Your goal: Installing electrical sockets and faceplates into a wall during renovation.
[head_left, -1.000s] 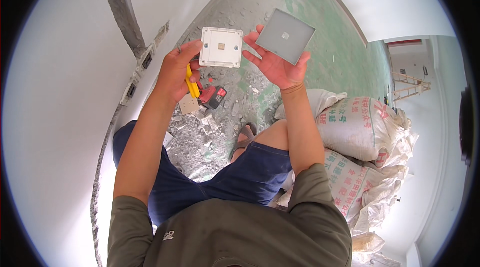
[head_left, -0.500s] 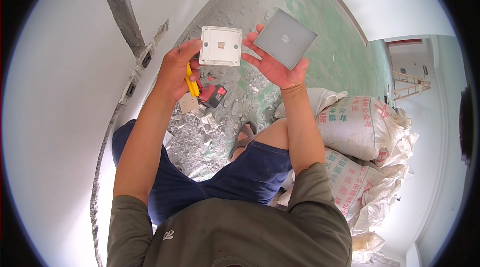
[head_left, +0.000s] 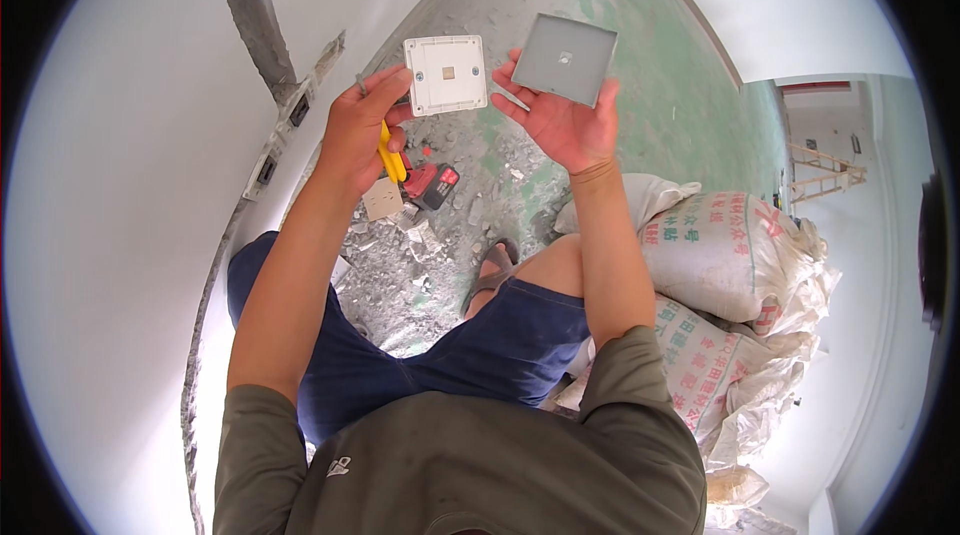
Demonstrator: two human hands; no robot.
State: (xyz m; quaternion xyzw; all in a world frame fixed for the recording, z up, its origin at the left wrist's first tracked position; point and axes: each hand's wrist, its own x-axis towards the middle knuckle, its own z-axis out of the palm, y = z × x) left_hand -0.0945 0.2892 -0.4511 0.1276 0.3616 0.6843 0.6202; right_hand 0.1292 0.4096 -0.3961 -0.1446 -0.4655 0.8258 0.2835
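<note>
White plate [head_left: 448,75] and gray cover [head_left: 566,59] held up side by side

The left hand [head_left: 358,140] is closed on the white plate at its left edge, thumb laid over the front and the other fingers mostly out of sight. Pinching only the rim seems meant to leave the screw holes and small middle opening in plain view. The same hand has yellow handles [head_left: 392,157] tucked in its curled fingers (the tool's other end is mostly hidden), perhaps so it need not be put down.

The right hand [head_left: 572,130] holds the gray cover from below, palm up, thumb at the lower right corner and fingers spread on the left. That loose cradle probably keeps its hollow side turned toward the wearer. The two squares are apart, though the right fingertips come just beside the white plate; whether they touch it, I can't tell.

Below the left hand, a red power tool [head_left: 434,186] and a beige socket plate [head_left: 382,199] lie among rubble [head_left: 412,240]. Stuffed sacks [head_left: 705,245] lean together beyond the right forearm, and wall boxes [head_left: 267,172] sit in the wall at left.
</note>
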